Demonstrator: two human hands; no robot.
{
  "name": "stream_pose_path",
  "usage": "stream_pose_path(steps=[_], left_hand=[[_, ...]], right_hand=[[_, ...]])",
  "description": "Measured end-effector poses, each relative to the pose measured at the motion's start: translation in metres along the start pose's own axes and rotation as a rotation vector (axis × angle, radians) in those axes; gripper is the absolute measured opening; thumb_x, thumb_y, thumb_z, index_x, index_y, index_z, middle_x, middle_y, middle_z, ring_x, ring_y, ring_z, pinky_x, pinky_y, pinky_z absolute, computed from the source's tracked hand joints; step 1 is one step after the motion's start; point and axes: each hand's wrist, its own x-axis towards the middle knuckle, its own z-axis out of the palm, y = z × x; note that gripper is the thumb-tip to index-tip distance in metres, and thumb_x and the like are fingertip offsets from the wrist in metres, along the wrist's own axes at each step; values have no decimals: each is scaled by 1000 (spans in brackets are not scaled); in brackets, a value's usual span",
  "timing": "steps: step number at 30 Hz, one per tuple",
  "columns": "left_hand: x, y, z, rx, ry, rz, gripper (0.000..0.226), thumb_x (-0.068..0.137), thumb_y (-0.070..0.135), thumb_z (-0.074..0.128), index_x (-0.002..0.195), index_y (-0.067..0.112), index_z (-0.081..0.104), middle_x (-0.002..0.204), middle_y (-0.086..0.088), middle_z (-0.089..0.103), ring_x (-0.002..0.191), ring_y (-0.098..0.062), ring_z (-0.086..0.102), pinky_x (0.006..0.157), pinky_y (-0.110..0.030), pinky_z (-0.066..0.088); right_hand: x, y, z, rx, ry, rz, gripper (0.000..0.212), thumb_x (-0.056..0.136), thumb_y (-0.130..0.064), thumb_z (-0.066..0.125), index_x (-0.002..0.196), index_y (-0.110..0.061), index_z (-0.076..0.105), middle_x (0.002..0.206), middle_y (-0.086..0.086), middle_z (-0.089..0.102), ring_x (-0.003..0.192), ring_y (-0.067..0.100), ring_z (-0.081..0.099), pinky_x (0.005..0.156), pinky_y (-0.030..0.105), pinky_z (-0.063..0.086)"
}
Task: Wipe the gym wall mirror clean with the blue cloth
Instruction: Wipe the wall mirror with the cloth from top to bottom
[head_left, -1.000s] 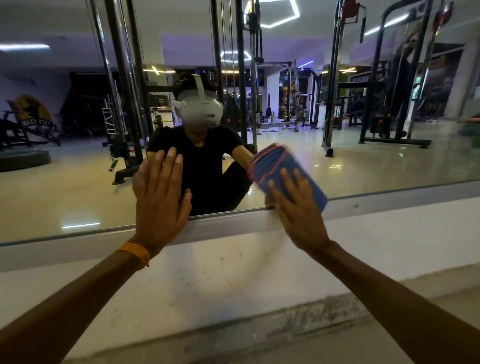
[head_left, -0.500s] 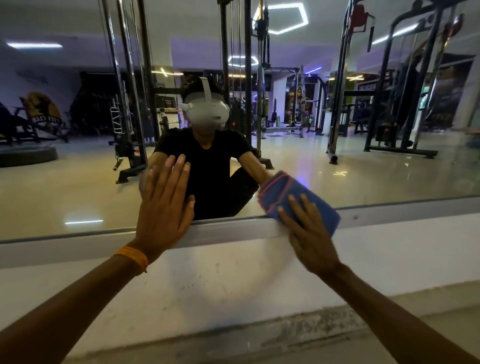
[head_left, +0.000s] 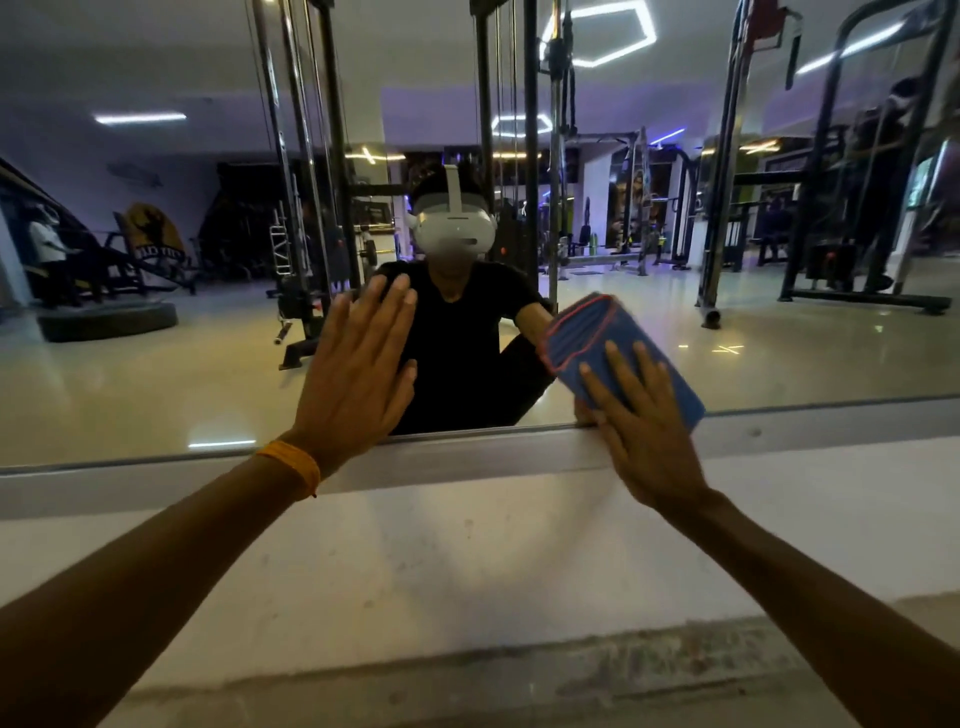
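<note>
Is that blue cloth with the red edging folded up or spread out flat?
Folded. The red-edged blue cloth is a compact thick pad, layered edges showing at its upper end, under the flat right hand.

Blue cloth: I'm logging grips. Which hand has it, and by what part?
The right hand presses the blue cloth against the mirror, straight fingers over its lower part. The left hand holds nothing.

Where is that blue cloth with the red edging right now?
In the head view the red-edged blue cloth sits right of centre, pressed flat on the wall mirror by the right hand, just above the mirror's lower frame.
</note>
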Motion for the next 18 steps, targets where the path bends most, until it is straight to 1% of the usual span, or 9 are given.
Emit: stream_pose_path(steps=[3, 6, 8, 10, 11, 12, 14, 16, 18], left_hand=[[18, -4, 0, 69, -17, 108, 70, 107, 39, 35, 164, 4, 14, 173, -16, 8, 161, -32, 5, 127, -58, 15], [34, -15, -6, 35, 23, 30, 70, 107, 40, 33, 164, 4, 16, 173, -15, 10, 161, -32, 5, 127, -59, 14], [41, -21, -8, 7, 42, -10, 70, 107, 42, 30, 164, 4, 14, 173, -16, 9, 161, -32, 4, 127, -59, 13], [45, -28, -10, -30, 62, -62, 71, 107, 43, 30, 165, 6, 10, 173, -15, 4, 161, -32, 1, 128, -59, 11], [47, -31, -10, -41, 77, -85, 72, 107, 43, 30, 165, 7, 8, 174, -15, 3, 161, -32, -1, 128, -59, 10], [48, -35, -11, -49, 87, -101, 72, 107, 43, 30, 165, 7, 8, 174, -14, 2, 161, -31, -1, 128, -59, 9], [49, -43, -13, -59, 97, -106, 72, 107, 43, 30, 165, 6, 8, 174, -14, 2, 161, -31, -1, 128, -58, 8], [46, -51, -14, -68, 111, -96, 72, 107, 42, 31, 165, 6, 10, 174, -14, 4, 161, -31, 0, 128, -58, 8], [42, -59, -14, -78, 114, -63, 71, 107, 41, 33, 165, 6, 12, 173, -14, 6, 161, -31, 1, 128, -58, 9]], right_hand=[[44, -9, 5, -103, -46, -274, 58, 106, -27, 42, 162, -24, 26, 170, 9, 20, 158, 36, 11, 129, 50, 5], [78, 12, -15, -179, -22, -363, 53, 109, -34, 40, 160, -25, 30, 169, 9, 23, 158, 34, 15, 129, 49, 9], [97, 23, -27, -154, 113, -142, 53, 110, -36, 39, 161, -25, 30, 169, 12, 23, 158, 36, 14, 128, 53, 11], [117, 12, -30, -81, 315, 252, 52, 112, -41, 30, 161, -22, 31, 169, 14, 24, 157, 38, 14, 127, 57, 15], [125, -2, -25, -66, 379, 358, 53, 112, -42, 26, 161, -20, 31, 169, 15, 24, 157, 39, 15, 126, 58, 14], [128, -21, -17, -66, 379, 341, 54, 112, -40, 26, 162, -20, 28, 169, 15, 23, 157, 40, 14, 127, 58, 12], [113, -55, 9, -78, 192, -27, 54, 109, -32, 33, 162, -24, 24, 169, 14, 21, 157, 41, 14, 127, 57, 8], [87, -72, 26, -149, -23, -419, 54, 106, -28, 42, 159, -24, 34, 168, 10, 26, 157, 38, 17, 128, 54, 9], [76, -61, 24, -243, -112, -527, 54, 106, -26, 45, 159, -26, 36, 169, 6, 25, 158, 34, 16, 128, 51, 13]])
